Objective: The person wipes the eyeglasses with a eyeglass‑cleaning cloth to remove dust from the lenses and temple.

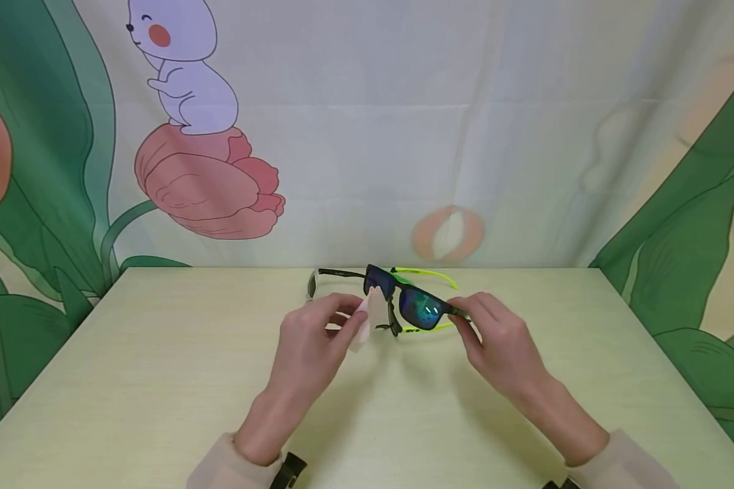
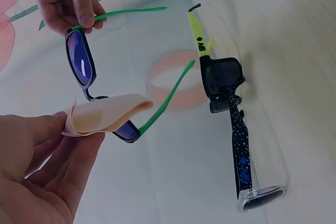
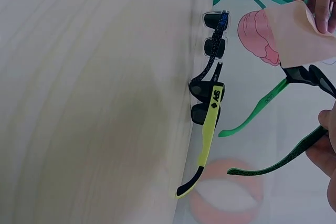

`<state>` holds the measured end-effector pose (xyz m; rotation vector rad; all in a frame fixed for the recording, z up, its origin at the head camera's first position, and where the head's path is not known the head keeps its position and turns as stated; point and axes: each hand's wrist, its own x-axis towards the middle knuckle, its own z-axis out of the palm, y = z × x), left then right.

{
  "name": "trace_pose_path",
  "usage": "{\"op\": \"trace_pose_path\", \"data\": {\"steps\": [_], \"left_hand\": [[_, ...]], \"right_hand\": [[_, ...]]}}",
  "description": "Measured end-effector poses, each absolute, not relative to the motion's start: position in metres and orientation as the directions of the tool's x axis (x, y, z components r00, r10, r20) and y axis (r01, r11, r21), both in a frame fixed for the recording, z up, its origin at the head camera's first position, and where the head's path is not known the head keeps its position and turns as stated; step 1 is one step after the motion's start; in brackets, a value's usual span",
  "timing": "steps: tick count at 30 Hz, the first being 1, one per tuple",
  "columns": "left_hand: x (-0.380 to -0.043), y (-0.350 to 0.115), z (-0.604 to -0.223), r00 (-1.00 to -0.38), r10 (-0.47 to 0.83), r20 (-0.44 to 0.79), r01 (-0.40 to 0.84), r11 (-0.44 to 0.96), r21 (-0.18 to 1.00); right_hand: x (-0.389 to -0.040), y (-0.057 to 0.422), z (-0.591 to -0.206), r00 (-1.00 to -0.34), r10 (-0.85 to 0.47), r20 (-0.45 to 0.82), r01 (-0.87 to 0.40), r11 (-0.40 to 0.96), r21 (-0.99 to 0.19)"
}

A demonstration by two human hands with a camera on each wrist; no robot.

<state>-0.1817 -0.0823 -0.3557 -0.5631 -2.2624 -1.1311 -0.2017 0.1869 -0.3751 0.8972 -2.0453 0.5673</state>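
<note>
Lens-wiping seems in hand: the left hand [image 1: 315, 339] pinches a cloth [image 2: 107, 114] by the mirrored sunglasses [image 1: 421, 308], whose temple [image 3: 281, 162] the right hand's [image 1: 504, 343] fingers grip above the table [image 1: 159, 380]; the next stroke needs steadiness.

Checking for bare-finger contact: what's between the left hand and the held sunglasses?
Pale cloth, pinched by the left hand, in front of the sunglasses; left wrist view shows it.

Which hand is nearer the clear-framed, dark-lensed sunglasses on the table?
Left. The left hand, pinching a pale pink cloth, is just in front of the clear-framed sunglasses; the right hand is farther off rightward, holding green-armed black sunglasses.
</note>
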Motion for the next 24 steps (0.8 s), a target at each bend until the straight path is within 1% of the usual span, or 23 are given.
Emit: {"op": "trace_pose_path", "data": {"steps": [13,24], "left_hand": [[-0.177,-0.068,-0.357,-0.72,0.148,0.678,0.636,0.532,0.56],[-0.177,-0.058,-0.363,-0.642,0.195,0.741,0.716,0.498,0.489]], "right_hand": [[-0.197,0.176,-0.379,-0.4,-0.41,0.82,-0.784,0.617,-0.074],[-0.194,0.169,-0.377,-0.415,-0.405,0.815,-0.792,0.602,-0.104]]}}
